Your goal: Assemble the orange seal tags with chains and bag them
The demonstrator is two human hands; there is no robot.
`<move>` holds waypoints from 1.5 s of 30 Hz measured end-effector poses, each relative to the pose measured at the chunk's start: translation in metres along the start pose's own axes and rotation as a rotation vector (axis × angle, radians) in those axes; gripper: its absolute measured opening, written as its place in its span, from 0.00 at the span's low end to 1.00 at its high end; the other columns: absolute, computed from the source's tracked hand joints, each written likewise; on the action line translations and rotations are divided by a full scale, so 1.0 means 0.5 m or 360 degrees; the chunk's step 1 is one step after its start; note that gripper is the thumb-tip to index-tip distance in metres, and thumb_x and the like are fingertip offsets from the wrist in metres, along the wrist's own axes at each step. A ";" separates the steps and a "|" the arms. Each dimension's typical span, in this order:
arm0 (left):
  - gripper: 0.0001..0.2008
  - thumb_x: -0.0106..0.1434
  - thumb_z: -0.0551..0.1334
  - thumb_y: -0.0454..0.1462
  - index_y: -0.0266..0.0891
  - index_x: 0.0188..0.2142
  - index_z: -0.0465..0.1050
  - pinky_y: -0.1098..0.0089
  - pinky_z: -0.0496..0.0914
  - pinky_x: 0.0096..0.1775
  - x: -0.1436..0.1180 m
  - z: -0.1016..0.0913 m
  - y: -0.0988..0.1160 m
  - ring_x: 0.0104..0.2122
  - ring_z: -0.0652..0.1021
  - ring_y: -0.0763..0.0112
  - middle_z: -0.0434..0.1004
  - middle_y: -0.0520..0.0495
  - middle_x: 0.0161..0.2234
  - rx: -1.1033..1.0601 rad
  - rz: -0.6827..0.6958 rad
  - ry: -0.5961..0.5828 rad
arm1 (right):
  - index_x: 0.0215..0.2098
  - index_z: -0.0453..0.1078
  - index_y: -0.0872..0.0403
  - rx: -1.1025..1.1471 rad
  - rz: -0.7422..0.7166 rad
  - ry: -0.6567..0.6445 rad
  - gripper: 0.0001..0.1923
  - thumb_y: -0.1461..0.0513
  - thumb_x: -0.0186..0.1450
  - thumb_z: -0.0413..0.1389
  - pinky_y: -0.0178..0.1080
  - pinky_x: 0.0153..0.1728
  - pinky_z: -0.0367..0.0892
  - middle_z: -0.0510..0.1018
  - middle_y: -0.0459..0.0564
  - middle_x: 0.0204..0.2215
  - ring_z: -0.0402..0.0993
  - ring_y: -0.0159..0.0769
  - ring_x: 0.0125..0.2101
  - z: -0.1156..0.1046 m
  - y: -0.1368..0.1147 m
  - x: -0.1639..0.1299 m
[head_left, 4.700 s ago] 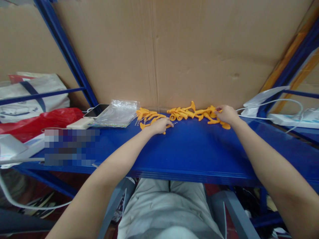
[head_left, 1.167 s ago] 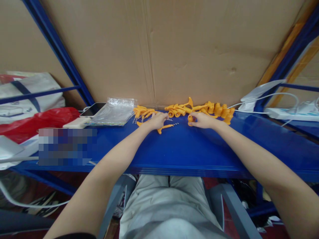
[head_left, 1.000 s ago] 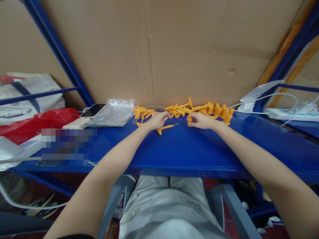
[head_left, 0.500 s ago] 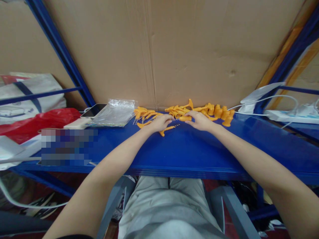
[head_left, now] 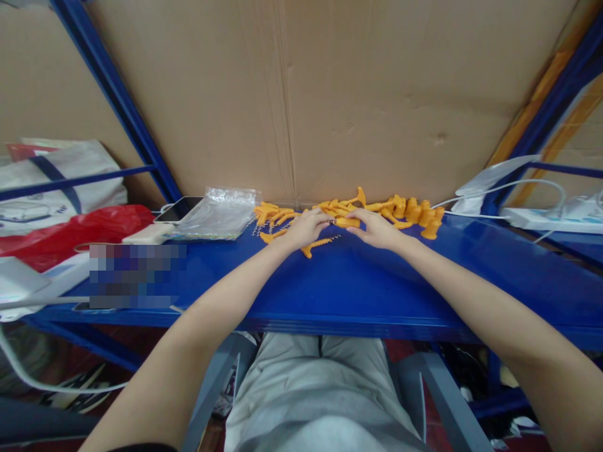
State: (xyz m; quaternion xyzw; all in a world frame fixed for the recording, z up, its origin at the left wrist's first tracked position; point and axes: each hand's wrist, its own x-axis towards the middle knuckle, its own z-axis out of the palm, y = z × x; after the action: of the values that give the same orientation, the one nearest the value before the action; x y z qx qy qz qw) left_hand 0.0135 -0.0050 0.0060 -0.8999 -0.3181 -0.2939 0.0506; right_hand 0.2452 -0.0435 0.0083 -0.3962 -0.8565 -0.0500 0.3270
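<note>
Gently: line the spiral up with the sleeve

Nearest, the blue shelf offers a surface for steadying the wrists. Just in front of the left hand lies a loose orange corkscrew; knuckles should avoid it. Beyond, the left fingers pinch narrowly around a piece whose metal spiral peeks out; its other end is covered. The right hand grips an orange sleeve lying level between both hands. I cannot tell whether the tip has entered; feeding it straight should prevent scraping. Farther back, the orange pile and upright sleeves deserve elbow-free room.
</note>
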 end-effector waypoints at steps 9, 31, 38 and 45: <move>0.10 0.65 0.60 0.31 0.37 0.46 0.75 0.57 0.72 0.55 -0.001 0.006 -0.028 0.51 0.76 0.63 0.73 0.40 0.49 -0.0126 0.0308 0.0221 | 0.47 0.73 0.54 -0.0030 0.0019 0.0034 0.12 0.61 0.66 0.56 0.52 0.50 0.72 0.80 0.57 0.47 0.77 0.47 0.48 0.002 0.018 -0.006; 0.05 0.67 0.61 0.35 0.37 0.40 0.74 0.64 0.74 0.44 -0.011 -0.004 -0.014 0.40 0.79 0.66 0.78 0.45 0.40 -0.0061 0.0166 0.0217 | 0.49 0.78 0.52 0.0209 0.0104 -0.0002 0.15 0.59 0.66 0.58 0.52 0.50 0.72 0.82 0.55 0.47 0.78 0.46 0.47 -0.009 0.026 -0.003; 0.03 0.66 0.63 0.35 0.37 0.39 0.75 0.65 0.74 0.45 -0.010 -0.001 -0.007 0.40 0.79 0.66 0.78 0.45 0.39 -0.0142 0.0077 0.0237 | 0.48 0.78 0.53 0.0287 0.0170 0.0031 0.14 0.60 0.65 0.59 0.53 0.53 0.70 0.82 0.55 0.48 0.78 0.46 0.49 -0.009 0.021 0.000; 0.04 0.65 0.63 0.35 0.37 0.39 0.76 0.66 0.73 0.44 -0.008 0.000 -0.004 0.39 0.79 0.67 0.79 0.46 0.38 -0.0145 0.0084 0.0266 | 0.48 0.76 0.56 0.0622 0.0397 0.0041 0.18 0.60 0.61 0.64 0.52 0.53 0.72 0.79 0.58 0.51 0.76 0.46 0.51 -0.015 0.027 0.003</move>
State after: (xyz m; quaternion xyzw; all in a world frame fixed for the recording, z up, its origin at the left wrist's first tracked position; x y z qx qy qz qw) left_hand 0.0099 -0.0057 0.0036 -0.8817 -0.2753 -0.3808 0.0437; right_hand 0.2578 -0.0358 0.0127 -0.4275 -0.7901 0.1526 0.4120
